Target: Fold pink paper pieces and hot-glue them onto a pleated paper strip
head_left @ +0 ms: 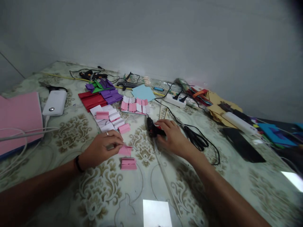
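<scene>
Near the middle of the patterned counter (pixel 99 189), the glue gun (pixel 151 126) lies under the person's right hand (pixel 174 138), its nozzle pointing to the far side and slightly left. Its long axis runs away from the person; the clear glue stick (pixel 167 179) trails from its rear toward the near edge, slanting right. The right grip is closed around the handle, which juts out to the right.

The left hand (pixel 101 148), with a ring and a dark wristband, has a narrow grip, thumb and forefinger meeting on a folded pink piece (pixel 125 151). Another pink piece (pixel 128 164) lies just nearer the person, its folds running left to right.

Beyond the nozzle, close to its tip, stands a pink-and-white folded block (pixel 135 105), with light blue sheets (pixel 143 92) behind it. White and pink folded pieces (pixel 107 118) lie beyond the left hand, with red paper (pixel 92 100) and purple paper (pixel 111 95) farther off. A black cord (pixel 194 127) curves right of the gun, near the white power strip (pixel 175 100).

The right palm hides part of the handle, and the left fingers cover part of the pinched piece. Both forearms are cut off by the frame. The black loops (pixel 196 140) beside the right wrist are hard to make out.
</scene>
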Motion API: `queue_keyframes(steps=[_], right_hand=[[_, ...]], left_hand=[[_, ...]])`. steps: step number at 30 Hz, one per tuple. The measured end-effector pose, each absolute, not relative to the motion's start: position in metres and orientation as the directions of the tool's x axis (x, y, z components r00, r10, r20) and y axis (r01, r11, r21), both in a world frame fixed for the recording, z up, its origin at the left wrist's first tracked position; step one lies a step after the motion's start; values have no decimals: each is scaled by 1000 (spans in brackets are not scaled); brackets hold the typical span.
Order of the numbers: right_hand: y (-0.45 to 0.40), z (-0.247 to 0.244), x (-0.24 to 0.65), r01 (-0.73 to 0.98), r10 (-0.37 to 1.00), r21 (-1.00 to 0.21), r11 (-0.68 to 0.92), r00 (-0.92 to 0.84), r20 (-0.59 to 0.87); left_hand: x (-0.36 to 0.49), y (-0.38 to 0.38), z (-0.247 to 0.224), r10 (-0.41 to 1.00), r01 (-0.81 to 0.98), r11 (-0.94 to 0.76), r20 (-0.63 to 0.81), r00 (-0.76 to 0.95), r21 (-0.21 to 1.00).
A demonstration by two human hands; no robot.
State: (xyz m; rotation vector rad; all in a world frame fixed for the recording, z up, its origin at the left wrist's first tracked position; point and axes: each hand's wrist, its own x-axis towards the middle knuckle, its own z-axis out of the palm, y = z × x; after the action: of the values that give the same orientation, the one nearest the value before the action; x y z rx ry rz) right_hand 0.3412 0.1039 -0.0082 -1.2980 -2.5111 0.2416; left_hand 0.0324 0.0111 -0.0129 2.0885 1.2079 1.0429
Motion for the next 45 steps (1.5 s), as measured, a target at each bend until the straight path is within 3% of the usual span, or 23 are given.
queue_keyframes(steps=[6, 11, 19, 25, 37, 45], right_hand=[[55, 1, 292, 484, 704, -552, 679, -644, 300], [41, -15, 276, 376, 674, -652, 659, -681, 288], [44, -33, 273, 387, 674, -637, 667, -678, 293], [46, -35, 272, 398, 675, -622, 674, -673, 301], [46, -38, 269, 387, 656, -597, 703, -677, 333], [47, -39, 271, 376, 662, -605, 702, -659, 358]], left_hand=[[33, 10, -13, 836, 479, -543, 394, 381, 690], [32, 11, -13, 835, 505, -541, 356, 420, 673], [35, 12, -14, 832, 518, -527, 285, 476, 674], [37, 13, -18, 877, 618, -463, 225, 425, 636], [40, 12, -26, 767, 628, -642, 365, 528, 441], [39, 12, -23, 776, 655, -626, 419, 471, 423]])
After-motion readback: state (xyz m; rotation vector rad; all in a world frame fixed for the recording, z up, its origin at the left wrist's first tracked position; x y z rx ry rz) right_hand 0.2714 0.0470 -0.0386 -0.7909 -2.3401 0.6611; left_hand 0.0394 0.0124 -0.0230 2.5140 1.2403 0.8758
